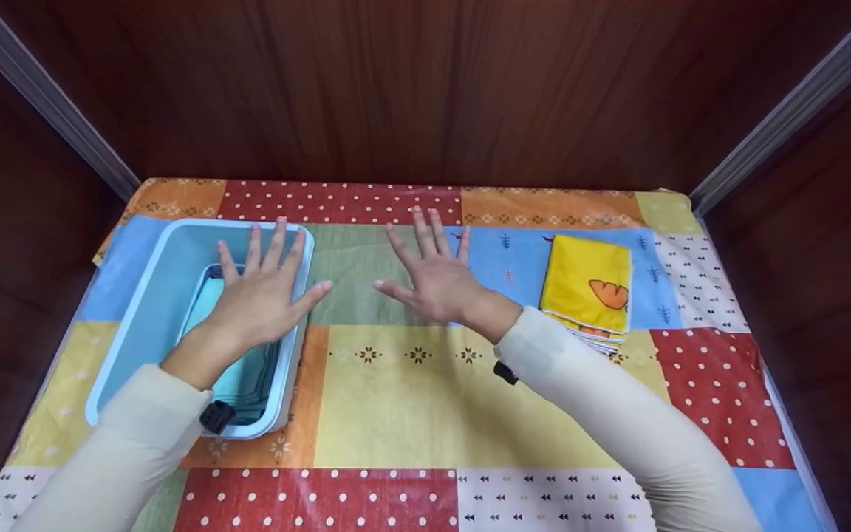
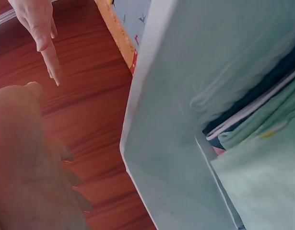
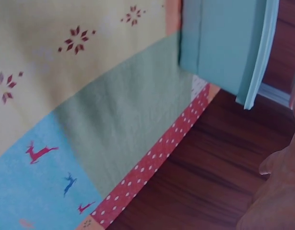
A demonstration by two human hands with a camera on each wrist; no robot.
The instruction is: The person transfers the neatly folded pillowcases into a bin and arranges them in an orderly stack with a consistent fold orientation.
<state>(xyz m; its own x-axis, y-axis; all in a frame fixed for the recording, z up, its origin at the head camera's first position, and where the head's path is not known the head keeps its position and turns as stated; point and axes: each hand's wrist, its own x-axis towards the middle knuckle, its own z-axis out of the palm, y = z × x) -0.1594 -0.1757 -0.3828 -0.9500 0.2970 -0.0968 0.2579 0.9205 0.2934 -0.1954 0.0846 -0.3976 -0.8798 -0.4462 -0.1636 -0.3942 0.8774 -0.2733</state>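
Above the light blue plastic bin [image 1: 127, 347], my left hand [image 1: 257, 299] is held out with its fingers spread, gripping nothing. Folded cloths [image 1: 248, 377] in teal and green lie inside the bin; the left wrist view shows them stacked, with a navy and a white edge [image 2: 255, 105] among them. My right hand [image 1: 436, 281] hovers over the middle of the tablecloth, its fingers also spread and holding nothing. To its right lies a folded yellow cloth [image 1: 588, 284] with an orange print and striped edges.
A patchwork-patterned tablecloth [image 1: 388, 399] covers the table. Dark wood panels [image 1: 425, 89] rise behind it and at both sides, with grey metal strips [image 1: 787, 111] at the corners. The bin stands on the table's left part.
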